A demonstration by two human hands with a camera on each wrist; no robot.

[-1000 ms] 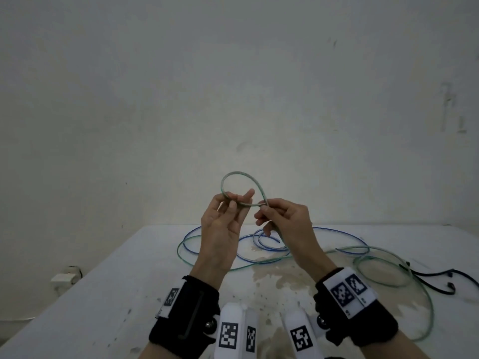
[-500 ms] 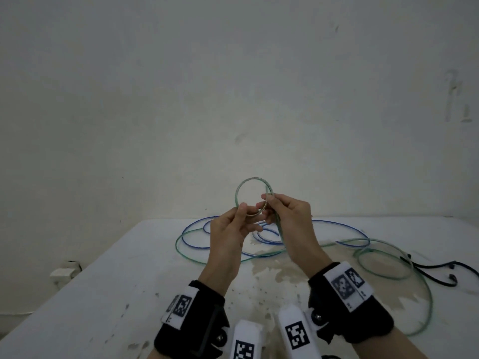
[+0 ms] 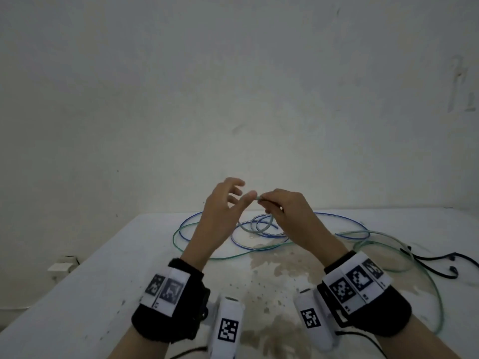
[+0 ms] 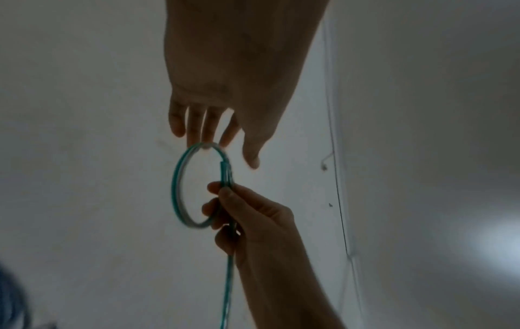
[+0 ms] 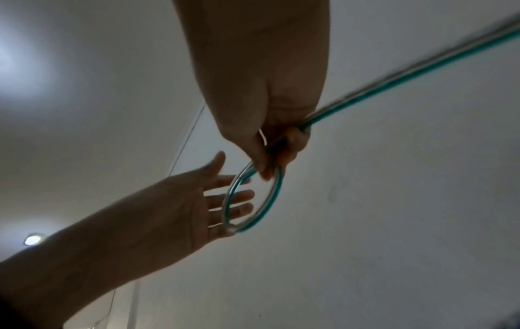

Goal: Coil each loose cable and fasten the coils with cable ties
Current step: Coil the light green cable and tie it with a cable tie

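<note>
A small loop of the green cable (image 4: 176, 189) hangs in the air above the white table (image 3: 103, 281). My right hand (image 3: 261, 200) pinches the loop where its strands cross, thumb against forefinger (image 5: 266, 171). From there the cable runs down past the wrist to long green loops (image 3: 233, 256) lying on the table. My left hand (image 3: 243, 190) is open beside the loop with its fingers (image 4: 208, 129) straight and spread. Their tips are at the loop's rim without gripping it. A blue cable (image 3: 337, 216) lies tangled with the green one.
Black cable ties (image 3: 427, 257) lie at the table's right side, next to the green loops. A white box (image 3: 62, 265) sits low beyond the table's left edge. A plain wall stands close behind the table, whose near middle is stained.
My left hand has let go of the loop and opened. The right hand keeps its pinch, and the loop now lies edge-on to the head camera.
</note>
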